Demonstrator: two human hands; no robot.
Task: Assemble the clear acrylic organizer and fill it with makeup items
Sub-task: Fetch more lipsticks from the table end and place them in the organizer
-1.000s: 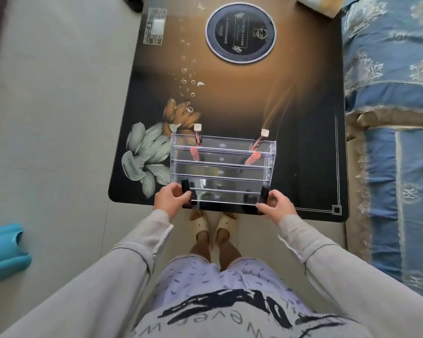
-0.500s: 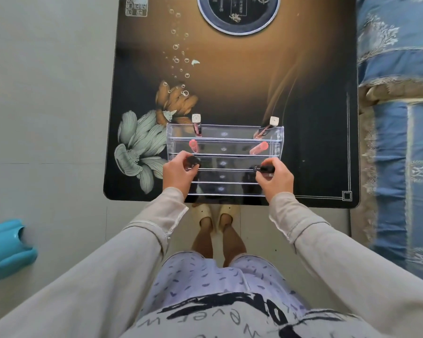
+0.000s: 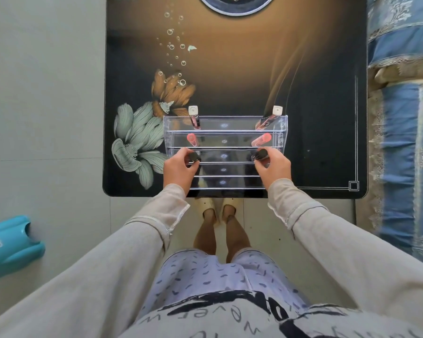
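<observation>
A clear acrylic organizer [image 3: 224, 125] with stepped rows stands at the near edge of the dark printed table [image 3: 254, 69]. Its back row holds two lip glosses with white caps, one at the left [image 3: 193, 117] and one at the right [image 3: 271, 117]. The row below holds two pink tubes, at the left [image 3: 191, 138] and the right [image 3: 262, 139]. My left hand [image 3: 179, 168] pinches a black tube [image 3: 193, 156] at the third row's left end. My right hand [image 3: 275, 167] pinches another black tube [image 3: 261, 154] at that row's right end.
A round dark panel [image 3: 237, 4] is set into the table's far side. A blue patterned sofa [image 3: 405, 118] runs along the right. A teal plastic object [image 3: 9, 245] lies on the grey floor at the left. My feet [image 3: 217, 208] stand just under the table's near edge.
Both hands lifted the black tubes from the front row up to the third row. The camera tilted down and closer, so the table slid up in view.
</observation>
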